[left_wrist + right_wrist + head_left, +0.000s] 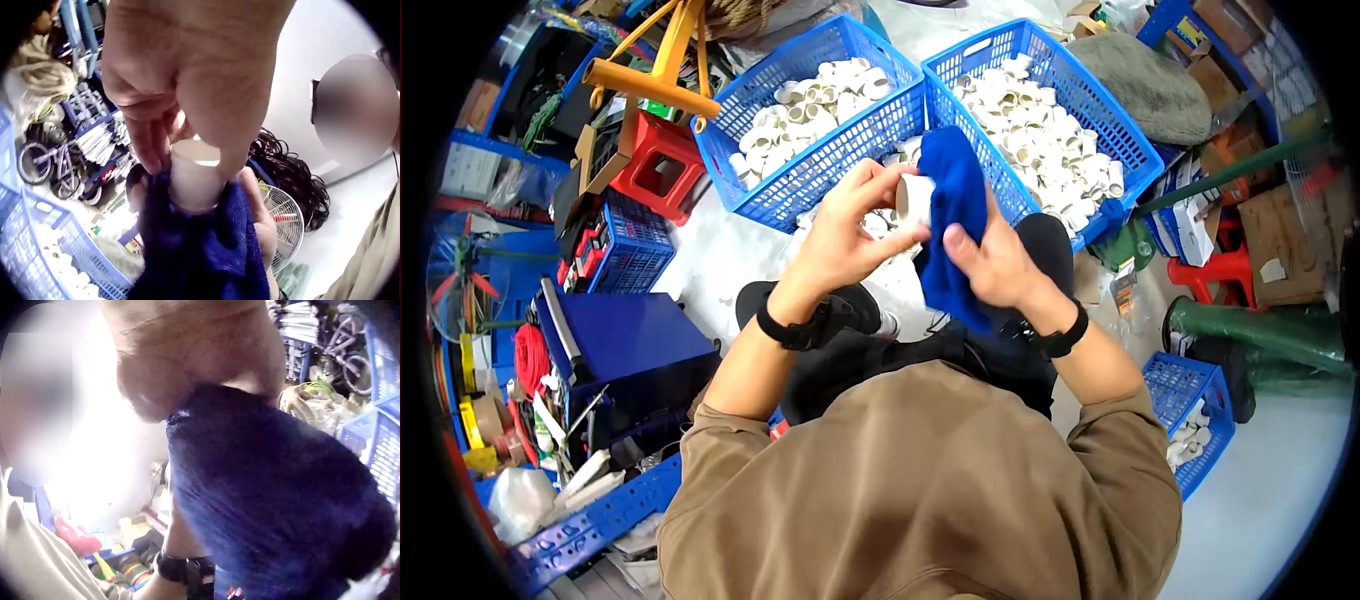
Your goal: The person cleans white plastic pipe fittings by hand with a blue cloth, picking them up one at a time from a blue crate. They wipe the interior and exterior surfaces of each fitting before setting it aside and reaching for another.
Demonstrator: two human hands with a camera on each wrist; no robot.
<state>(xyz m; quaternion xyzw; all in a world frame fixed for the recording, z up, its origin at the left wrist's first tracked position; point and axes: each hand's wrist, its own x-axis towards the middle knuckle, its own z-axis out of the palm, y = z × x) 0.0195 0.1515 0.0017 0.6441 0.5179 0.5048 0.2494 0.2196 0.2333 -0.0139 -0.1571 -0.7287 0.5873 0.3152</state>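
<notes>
Between the thumb and fingers of my left hand (847,225) is a short white plastic pipe fitting (914,201). In the left wrist view the fitting (195,175) shows its round open end, with its lower part against a blue cloth (206,250). My right hand (1000,262) grips that cloth (956,220) from the other side, thumb in front. The cloth hangs down below the hand and covers most of its fingers. In the right wrist view the cloth (269,494) hides the fitting and the left fingers.
Two blue crates (840,165) (1135,125) full of white fittings stand ahead on the floor. A smaller blue crate (1215,440) with white pieces is at the right. Red stools (662,165) (1215,280) and a dark blue box (625,335) flank the seated person.
</notes>
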